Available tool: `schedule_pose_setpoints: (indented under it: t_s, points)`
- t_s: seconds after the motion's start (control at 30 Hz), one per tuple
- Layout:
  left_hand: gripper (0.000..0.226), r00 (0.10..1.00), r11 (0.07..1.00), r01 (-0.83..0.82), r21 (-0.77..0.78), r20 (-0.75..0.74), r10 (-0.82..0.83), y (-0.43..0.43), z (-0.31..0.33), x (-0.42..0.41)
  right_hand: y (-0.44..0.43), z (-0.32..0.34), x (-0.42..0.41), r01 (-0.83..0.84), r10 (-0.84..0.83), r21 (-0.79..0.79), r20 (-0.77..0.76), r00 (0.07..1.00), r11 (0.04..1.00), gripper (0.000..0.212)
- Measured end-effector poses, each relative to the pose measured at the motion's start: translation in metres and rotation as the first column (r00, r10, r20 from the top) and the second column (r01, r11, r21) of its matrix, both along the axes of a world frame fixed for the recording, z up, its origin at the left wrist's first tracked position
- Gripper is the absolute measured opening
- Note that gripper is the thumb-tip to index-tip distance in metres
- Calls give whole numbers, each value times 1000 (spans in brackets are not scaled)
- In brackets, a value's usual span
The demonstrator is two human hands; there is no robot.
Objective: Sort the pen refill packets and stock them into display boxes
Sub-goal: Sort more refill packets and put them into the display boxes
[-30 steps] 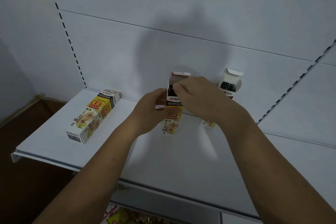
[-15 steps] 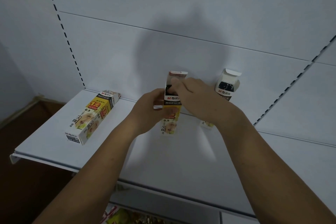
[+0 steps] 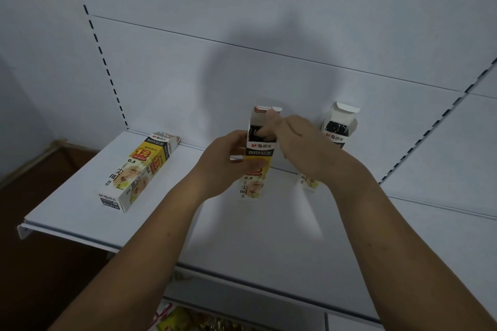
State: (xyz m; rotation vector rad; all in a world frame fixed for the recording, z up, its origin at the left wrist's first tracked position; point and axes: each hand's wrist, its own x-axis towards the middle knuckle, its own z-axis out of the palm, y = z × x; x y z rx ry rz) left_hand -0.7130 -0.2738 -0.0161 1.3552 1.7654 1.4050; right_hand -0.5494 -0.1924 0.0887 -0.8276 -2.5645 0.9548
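Observation:
On the white shelf (image 3: 242, 234) my left hand (image 3: 223, 161) grips an upright yellow-and-white display box (image 3: 256, 164) around its middle. Its top flap stands open and dark pen refills (image 3: 254, 134) show inside. My right hand (image 3: 301, 148) reaches over from the right, with its curled fingertips in the box's mouth on the refills. A second open box (image 3: 339, 126) of dark refills stands upright behind my right hand, partly hidden by it. A third box (image 3: 137, 172) lies flat at the left of the shelf.
The white back panel (image 3: 269, 35) rises right behind the boxes, with slotted uprights at left and right. The shelf's front edge (image 3: 64, 236) runs near my forearms. Colourful packets (image 3: 183, 320) show on a lower level. Brown floor lies at the left.
My right hand's fingertips have moved from over the box's top down into its mouth. The box in my left hand has stayed upright, lifted slightly.

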Motion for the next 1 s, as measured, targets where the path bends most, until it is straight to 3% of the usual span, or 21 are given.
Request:
schedule_pose_setpoints:
  t_s: [0.13, 0.43, 0.63, 0.73, 0.87, 1.0]
  points:
    - [38, 1000, 1000, -4, 5, -3, 4, 0, 0, 0, -4, -4, -6, -46, 41, 77, 59, 997, 996, 68]
    - [38, 999, 999, 15, 34, 37, -16, -1, 1, 2, 1, -5, -7, -61, 58, 49, 59, 997, 997, 66]
    - [67, 999, 998, -14, 54, -45, 17, -3, -8, 1, 2, -18, 5, 46, 33, 248, -304, 952, 968, 32]
    - [82, 988, 993, -88, 72, -121, 96, -16, -11, -5, -4, -23, 10, 155, -37, 286, -379, 925, 946, 19]
    - [50, 952, 970, -169, 177, -225, 207, -39, -8, -11, -17, -31, 22, 263, -140, 259, -411, 901, 929, 9]
    - [31, 945, 979, -110, 172, -288, 157, -57, -10, -16, -36, -45, 33, 313, -224, 189, -384, 896, 931, 9]
